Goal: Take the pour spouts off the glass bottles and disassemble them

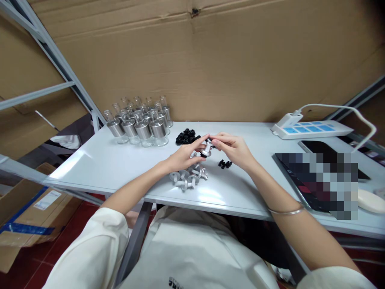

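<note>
My left hand (187, 155) grips a silver pourer spout (207, 150) between thumb and fingers. The spout has a wide round flange, a black ring beneath it and its narrow end upward. At that narrow end my right hand (235, 149) pinches a small black part, mostly hidden by the fingertips. Several loose silver pourer spouts (185, 183) lie just below my left hand. Behind the hands is a heap of black ring-shaped stoppers (185, 136). Tiny black pieces (224, 164) form a small cluster under my right hand.
Several glass bottles with steel sleeves (143, 131) stand at the table's back left. On the right are a power strip (313, 129) with a plugged-in white charger, a phone and a partly blurred dark item (296, 184). Cardboard (228, 60) walls off the back of the white table (99, 168).
</note>
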`<state>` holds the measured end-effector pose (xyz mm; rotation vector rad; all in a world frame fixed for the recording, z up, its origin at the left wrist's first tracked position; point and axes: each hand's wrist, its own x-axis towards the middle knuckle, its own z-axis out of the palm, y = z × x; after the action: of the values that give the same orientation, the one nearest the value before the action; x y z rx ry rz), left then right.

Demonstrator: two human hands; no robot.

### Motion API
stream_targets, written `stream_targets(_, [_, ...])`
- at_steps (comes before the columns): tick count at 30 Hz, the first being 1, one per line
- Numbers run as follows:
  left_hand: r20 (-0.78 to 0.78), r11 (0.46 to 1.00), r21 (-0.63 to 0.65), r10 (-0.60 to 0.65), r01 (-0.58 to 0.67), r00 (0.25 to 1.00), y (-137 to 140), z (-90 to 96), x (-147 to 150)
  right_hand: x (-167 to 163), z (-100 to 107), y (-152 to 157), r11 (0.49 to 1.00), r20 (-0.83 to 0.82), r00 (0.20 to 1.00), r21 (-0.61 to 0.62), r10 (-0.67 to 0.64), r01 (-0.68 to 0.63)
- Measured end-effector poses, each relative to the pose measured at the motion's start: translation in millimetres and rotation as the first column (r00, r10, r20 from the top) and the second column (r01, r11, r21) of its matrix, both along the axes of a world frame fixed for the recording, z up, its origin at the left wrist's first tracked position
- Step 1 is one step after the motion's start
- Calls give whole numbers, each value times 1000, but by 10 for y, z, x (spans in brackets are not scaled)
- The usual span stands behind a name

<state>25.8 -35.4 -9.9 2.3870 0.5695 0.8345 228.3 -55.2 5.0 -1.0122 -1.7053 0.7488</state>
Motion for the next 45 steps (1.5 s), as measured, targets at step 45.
stream_targets(45, [148, 998, 0, 67, -68, 987, 43, -31, 2, 41, -57, -29, 913, 274, 957, 407, -98, -23])
